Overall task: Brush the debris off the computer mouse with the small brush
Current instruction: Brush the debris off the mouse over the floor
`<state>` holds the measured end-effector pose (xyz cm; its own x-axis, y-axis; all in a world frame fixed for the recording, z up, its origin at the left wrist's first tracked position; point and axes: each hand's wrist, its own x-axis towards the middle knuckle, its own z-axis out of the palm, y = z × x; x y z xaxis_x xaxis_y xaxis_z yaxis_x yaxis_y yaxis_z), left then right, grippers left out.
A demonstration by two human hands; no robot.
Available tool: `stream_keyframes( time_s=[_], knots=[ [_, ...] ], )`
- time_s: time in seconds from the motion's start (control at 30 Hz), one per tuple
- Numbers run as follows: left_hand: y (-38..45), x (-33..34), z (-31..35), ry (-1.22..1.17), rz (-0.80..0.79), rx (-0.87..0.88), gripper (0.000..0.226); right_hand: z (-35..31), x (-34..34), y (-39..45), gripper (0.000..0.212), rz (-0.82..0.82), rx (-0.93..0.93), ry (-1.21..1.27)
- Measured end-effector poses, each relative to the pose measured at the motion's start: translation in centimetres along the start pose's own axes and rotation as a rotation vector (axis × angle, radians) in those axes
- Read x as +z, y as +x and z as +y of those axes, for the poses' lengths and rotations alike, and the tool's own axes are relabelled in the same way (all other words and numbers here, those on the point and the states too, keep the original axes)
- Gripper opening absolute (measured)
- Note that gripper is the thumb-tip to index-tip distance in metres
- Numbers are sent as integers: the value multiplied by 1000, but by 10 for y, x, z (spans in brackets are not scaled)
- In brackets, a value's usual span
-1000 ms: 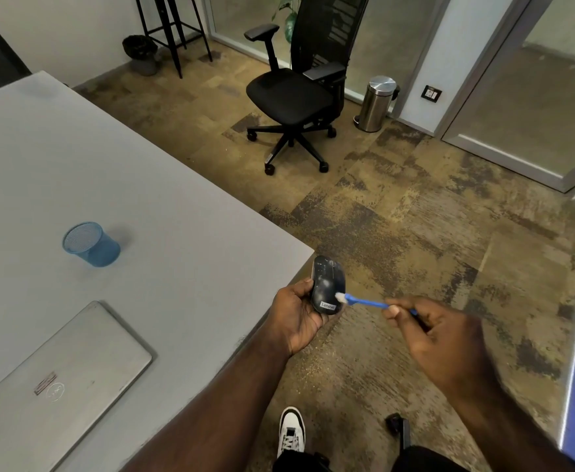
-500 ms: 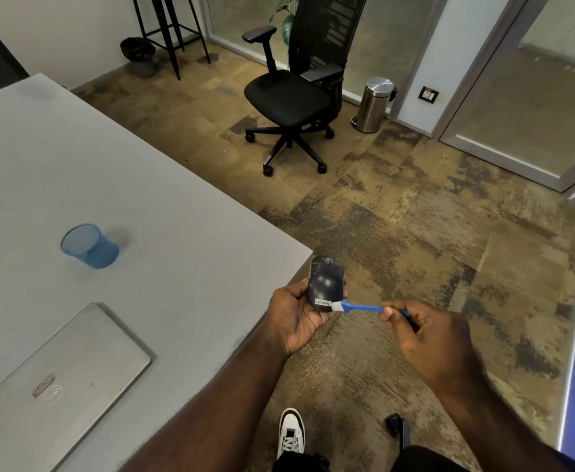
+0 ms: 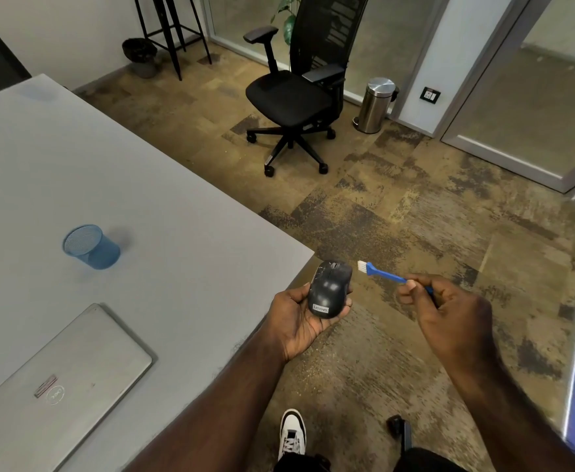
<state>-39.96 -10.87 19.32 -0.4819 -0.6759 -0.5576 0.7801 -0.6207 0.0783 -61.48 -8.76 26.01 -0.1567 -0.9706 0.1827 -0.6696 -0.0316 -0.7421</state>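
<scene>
Patchy brown carpet lies beneath the mouse (image 3: 330, 289), cupped loosely in the left hand (image 3: 301, 316) beyond the tabletop (image 3: 143, 199) edge; a hard stroke could knock it loose. Right hand (image 3: 449, 311) pinches the brush (image 3: 379, 272), bristles just clear.

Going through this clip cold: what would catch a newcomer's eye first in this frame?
Probably the black computer mouse cradled in the left hand just off the grey table's corner, with the small blue brush in the right hand poised beside it, bristles not touching. Next, the black office chair on the carpet behind.
</scene>
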Motion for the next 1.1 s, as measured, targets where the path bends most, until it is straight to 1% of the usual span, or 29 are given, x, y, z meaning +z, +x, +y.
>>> stream_keyframes(
  time_s=[0.13,0.27,0.37,0.47,0.5,0.6,0.67,0.7,0.77,0.87,0.9,0.93,1.0,1.1],
  knots=[
    [-1,0,0,9,-35,-39,50,-9,4,-7,20,-82,-130,-70],
    [0,0,1,-30,15,14,43,-16,-7,-13,18,-150,-268,-97],
    [-1,-1,1,-46,8,20,43,-19,-15,-14,20,-120,-334,-111],
    [-3,1,0,-48,-24,-13,45,-19,-15,-10,20,-28,-321,-113],
    [-3,2,0,-47,-31,-16,46,-19,-14,-10,21,-25,-324,-121],
    [-2,2,-1,-57,4,16,44,-21,-11,-19,20,-137,-354,-151],
    [-3,1,-1,-53,3,33,46,-21,-11,-27,18,-213,-384,-152],
    [-4,1,-1,-55,-2,38,48,-22,-12,-29,16,-224,-398,-149],
    [-6,1,0,-68,-4,37,47,-22,-13,-28,16,-181,-379,-136],
    [-8,3,-1,-80,-9,20,41,-23,-14,-19,19,-41,-294,-128],
    [-9,4,-1,-73,-17,15,41,-24,-13,-17,20,-25,-280,-137],
    [-9,4,-2,-67,-18,13,40,-25,-12,-17,20,-37,-278,-154],
    [-9,4,-2,-76,-3,23,39,-27,-7,-23,20,-115,-301,-189],
    [-8,0,1,-78,13,44,45,-26,-5,-35,16,-233,-335,-154]
  ],
)
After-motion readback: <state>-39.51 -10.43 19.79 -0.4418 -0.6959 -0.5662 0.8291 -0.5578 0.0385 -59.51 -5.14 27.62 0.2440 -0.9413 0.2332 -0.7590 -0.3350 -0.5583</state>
